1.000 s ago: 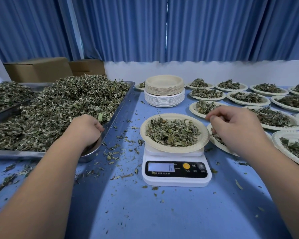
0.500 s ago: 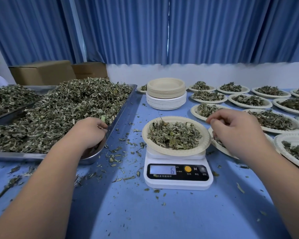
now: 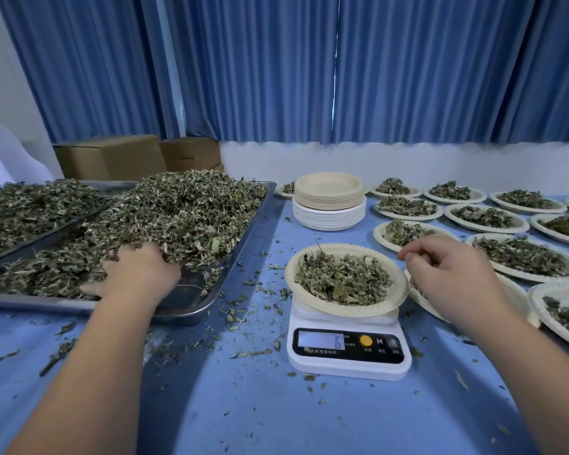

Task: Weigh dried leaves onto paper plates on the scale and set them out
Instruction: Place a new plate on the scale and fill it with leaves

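A paper plate [image 3: 290,278] heaped with dried leaves [image 3: 342,279] rests on the white scale [image 3: 349,351], whose display reads 6. Left of it, a steel tray [image 3: 240,249] holds a big pile of dried leaves [image 3: 184,205]. My left hand [image 3: 142,270] lies palm down in the tray's near right corner, thumb spread, fingertips pushed into the pile's edge. My right hand [image 3: 450,274] hovers just right of the plate on the scale, fingers curled and thumb meeting forefinger, with nothing visible between them.
A stack of empty paper plates [image 3: 329,198] stands behind the scale. Several filled plates [image 3: 483,216] cover the table's right side, one partly under my right hand. A second tray of leaves [image 3: 30,205] lies far left, with cardboard boxes [image 3: 112,157] behind. Loose leaf bits litter the blue tabletop.
My left hand has gone from a fist at the tray's rim to lying spread in the leaf pile. My right hand stays beside the plate. The scale still reads 6.
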{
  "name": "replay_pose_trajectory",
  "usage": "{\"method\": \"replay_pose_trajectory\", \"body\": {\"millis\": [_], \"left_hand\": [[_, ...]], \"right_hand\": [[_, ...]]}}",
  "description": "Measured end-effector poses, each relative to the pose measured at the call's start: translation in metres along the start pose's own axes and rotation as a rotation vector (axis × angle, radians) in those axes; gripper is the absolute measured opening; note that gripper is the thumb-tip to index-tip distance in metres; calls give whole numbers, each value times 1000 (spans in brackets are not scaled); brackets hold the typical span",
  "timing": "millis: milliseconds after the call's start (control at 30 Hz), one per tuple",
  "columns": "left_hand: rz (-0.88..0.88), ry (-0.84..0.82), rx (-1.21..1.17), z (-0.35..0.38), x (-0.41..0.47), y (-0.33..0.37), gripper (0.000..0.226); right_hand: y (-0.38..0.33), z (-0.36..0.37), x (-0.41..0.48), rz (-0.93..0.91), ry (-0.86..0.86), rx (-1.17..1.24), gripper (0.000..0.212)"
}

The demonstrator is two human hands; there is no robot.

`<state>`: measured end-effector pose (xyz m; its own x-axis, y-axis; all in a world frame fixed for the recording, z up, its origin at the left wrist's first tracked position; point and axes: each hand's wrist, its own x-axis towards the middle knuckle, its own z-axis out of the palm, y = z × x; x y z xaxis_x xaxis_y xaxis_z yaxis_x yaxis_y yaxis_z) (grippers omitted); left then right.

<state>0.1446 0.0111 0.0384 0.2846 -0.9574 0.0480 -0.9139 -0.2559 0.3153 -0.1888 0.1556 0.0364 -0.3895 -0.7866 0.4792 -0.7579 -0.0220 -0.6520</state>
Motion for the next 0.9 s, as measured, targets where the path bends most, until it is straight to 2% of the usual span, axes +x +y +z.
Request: {"method": "replay_pose_trajectory", "body": {"millis": [67, 133, 300, 400, 567, 733, 900], "left_hand": [[46, -67, 20, 4, 1, -3, 47], [139, -50, 11, 7, 2, -3, 37], [318, -44, -87, 12, -1, 8, 43], [371, 6, -141, 15, -2, 12, 33], [346, 113, -231, 12, -5, 13, 30], [307, 236, -211, 9, -7, 14, 35], [273, 172, -254, 10, -7, 12, 43]], "right_hand": [[1, 1, 0, -5, -4, 15, 27], [1, 2, 0, -8, -3, 20, 28], [4, 3, 1, -12, 6, 25, 29], [4, 3, 1, -19, 12, 40, 30], [3, 4, 1, -22, 11, 50, 32], [4, 4, 0, -26, 2, 62, 32], [6, 4, 1, -24, -3, 75, 33]]}}
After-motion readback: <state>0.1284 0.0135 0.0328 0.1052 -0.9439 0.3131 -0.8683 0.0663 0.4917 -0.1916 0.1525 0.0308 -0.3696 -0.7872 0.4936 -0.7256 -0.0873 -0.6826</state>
